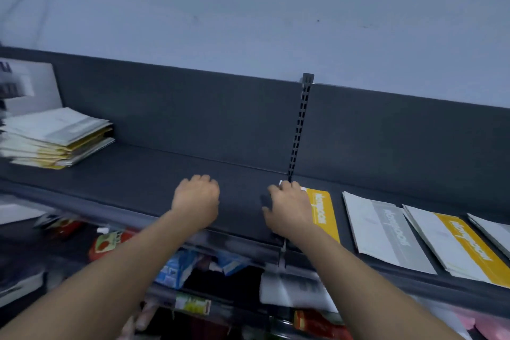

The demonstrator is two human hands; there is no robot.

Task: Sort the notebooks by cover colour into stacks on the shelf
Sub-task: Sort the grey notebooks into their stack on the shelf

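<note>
Resting left hand (197, 196), fingers curled and empty, on dark grey metal shelf (132, 182); laying right hand (289, 208) over white yellow-banded paper notebook (323, 214), grip unclear.

Pale wall (248, 8), black slotted upright (299, 130), blue packets (176, 268) below, red packet (317, 321) lower right

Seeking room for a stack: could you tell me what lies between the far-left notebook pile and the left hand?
Nothing: the shelf is bare between the pile and the left hand, in the head view.
</note>
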